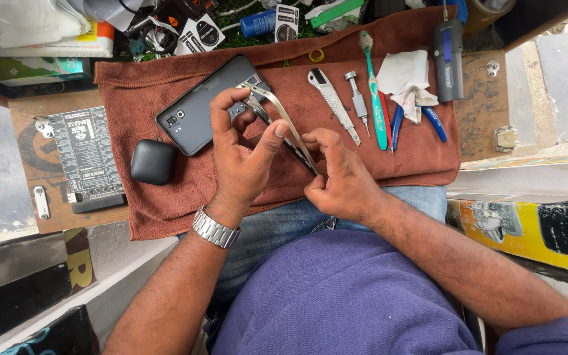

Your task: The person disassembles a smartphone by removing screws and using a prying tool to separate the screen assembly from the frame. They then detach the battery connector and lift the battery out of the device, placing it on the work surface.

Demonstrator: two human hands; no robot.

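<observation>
A dark grey smartphone (202, 105) lies back-up on a brown towel (402, 158). My left hand (241, 154), with a metal watch (215, 228) on its wrist, pinches the upper end of long metal tweezers (283, 117) beside the phone's right edge. My right hand (336, 174) grips the lower end of the same tweezers, fingers curled around them. The tweezers run diagonally between both hands, their arms spread apart near the phone.
On the towel lie a utility knife (332, 102), a small screwdriver (357, 100), a green toothbrush (374, 85), blue-handled pliers (434, 121), crumpled tissue (405, 77) and a black earbud case (153, 162). A black circuit board (87, 156) sits on the left.
</observation>
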